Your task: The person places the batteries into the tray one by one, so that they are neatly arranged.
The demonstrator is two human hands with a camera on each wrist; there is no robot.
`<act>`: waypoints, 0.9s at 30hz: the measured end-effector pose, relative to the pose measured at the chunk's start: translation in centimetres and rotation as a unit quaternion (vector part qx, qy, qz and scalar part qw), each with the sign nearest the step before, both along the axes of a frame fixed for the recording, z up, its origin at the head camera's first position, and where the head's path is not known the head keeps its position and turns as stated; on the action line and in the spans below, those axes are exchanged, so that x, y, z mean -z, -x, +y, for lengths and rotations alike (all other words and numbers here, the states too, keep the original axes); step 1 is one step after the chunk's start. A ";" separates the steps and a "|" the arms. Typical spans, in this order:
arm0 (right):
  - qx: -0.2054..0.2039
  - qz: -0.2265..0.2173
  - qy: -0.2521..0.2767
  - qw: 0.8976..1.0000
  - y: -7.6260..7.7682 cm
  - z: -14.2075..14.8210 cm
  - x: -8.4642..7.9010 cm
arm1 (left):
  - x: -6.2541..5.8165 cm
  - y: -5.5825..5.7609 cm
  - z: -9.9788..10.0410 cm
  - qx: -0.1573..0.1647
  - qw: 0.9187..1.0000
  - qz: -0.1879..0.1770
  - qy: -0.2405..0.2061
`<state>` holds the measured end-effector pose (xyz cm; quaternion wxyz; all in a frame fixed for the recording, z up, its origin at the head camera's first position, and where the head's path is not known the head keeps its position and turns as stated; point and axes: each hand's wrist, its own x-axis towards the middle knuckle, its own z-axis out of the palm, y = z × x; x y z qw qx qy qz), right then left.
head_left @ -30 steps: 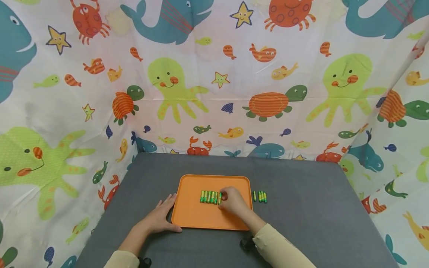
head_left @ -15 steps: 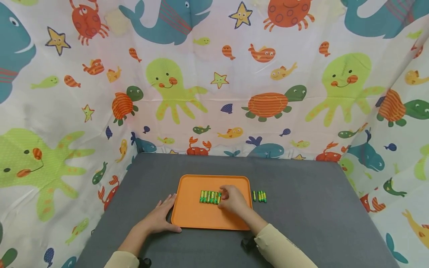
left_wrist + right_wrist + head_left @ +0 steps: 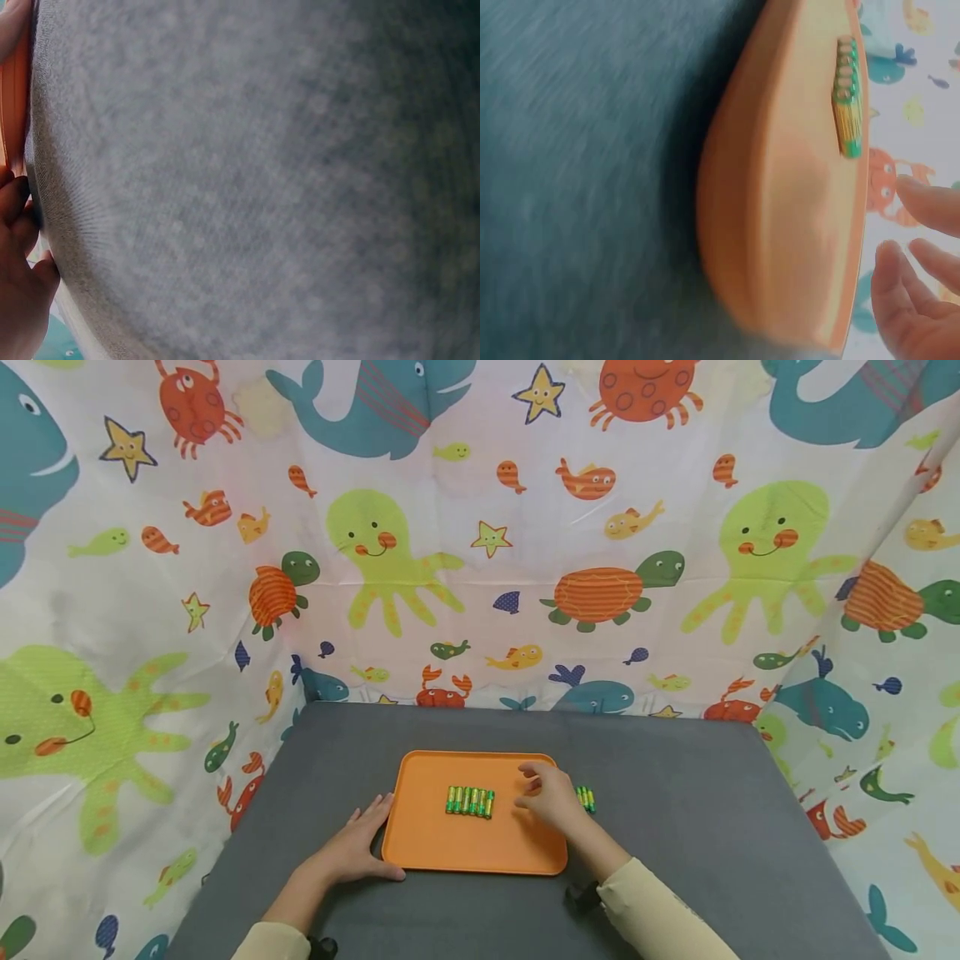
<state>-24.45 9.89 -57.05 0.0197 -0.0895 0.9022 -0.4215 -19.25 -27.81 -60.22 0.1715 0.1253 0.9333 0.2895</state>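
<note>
An orange tray (image 3: 450, 852) lies on the grey table, with a row of several green-and-yellow batteries (image 3: 469, 802) side by side near its middle. The left hand (image 3: 352, 852) rests at the tray's left edge, fingers spread and thumb by the front left corner. Above the right part of the tray hovers the right hand (image 3: 553, 797), its fingers apart and holding nothing, to the right of the row. Beyond the tray's right edge lie more batteries (image 3: 586, 799), partly hidden by this hand. In the right wrist view the batteries (image 3: 847, 97) in the tray show beside the spread fingers (image 3: 930, 206).
The grey table (image 3: 675, 827) runs out to both sides of the tray. A white curtain (image 3: 480, 610) printed with sea animals hangs behind the table and along its sides.
The right hand has let go of the rightmost battery in the row and moved right, toward the tray's right edge. The left hand has stayed in place.
</note>
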 end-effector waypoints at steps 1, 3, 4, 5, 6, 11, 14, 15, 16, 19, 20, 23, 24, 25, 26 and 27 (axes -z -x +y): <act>0.004 0.001 -0.002 1.000 0.0 0.4 0.0 | 0.0 0.0 0.0 0.001 1.000 0.001 0.001; 0.012 0.001 -0.003 1.000 0.0 1.2 0.0 | 0.0 0.0 0.0 0.003 1.000 0.001 0.002; 0.015 0.004 -0.004 1.000 0.1 1.6 0.0 | 0.0 -0.1 0.0 0.002 1.000 0.001 0.002; 0.020 0.001 -0.004 1.000 0.1 2.0 0.0 | 0.0 -0.1 0.0 0.002 1.000 0.000 0.002; 0.023 0.001 -0.007 1.000 0.2 2.5 0.0 | 0.0 -0.1 0.0 0.002 1.000 0.000 0.003; 0.033 -0.015 -0.004 0.999 0.4 4.7 -0.1 | 0.0 -0.1 0.0 0.001 1.000 0.003 -0.001; 0.033 -0.028 -0.010 0.999 0.5 6.1 0.1 | 0.0 0.0 0.0 0.003 1.000 0.005 0.003; 0.035 -0.033 -0.013 0.999 0.5 6.5 0.2 | 0.0 0.0 0.0 0.004 1.000 0.004 0.004; 0.034 -0.038 -0.018 0.999 0.6 6.9 0.3 | 0.0 0.0 0.0 0.004 1.000 0.004 0.005; 0.030 -0.041 -0.030 0.998 0.6 8.1 0.6 | 0.1 0.1 -0.1 0.004 1.000 0.005 0.010; 0.029 -0.042 -0.034 0.998 0.6 8.5 0.8 | 0.1 0.0 -0.1 0.004 1.000 0.004 0.011; 0.018 -0.040 -0.048 0.998 0.5 9.4 1.2 | 0.1 0.0 -0.1 0.005 1.000 0.005 0.011; 0.015 -0.040 -0.056 0.998 0.5 9.7 1.3 | 0.1 0.0 -0.1 0.006 1.000 0.005 0.010; 0.011 -0.040 -0.064 0.997 0.4 9.9 1.4 | 0.0 0.0 -0.1 0.006 1.000 0.005 0.010; 0.008 -0.040 -0.073 0.996 0.4 10.1 1.5 | 0.0 0.0 -0.1 0.007 1.000 0.005 0.009; 0.005 -0.041 -0.080 0.996 0.4 10.2 1.6 | 0.1 0.0 -0.1 0.007 1.000 0.006 0.008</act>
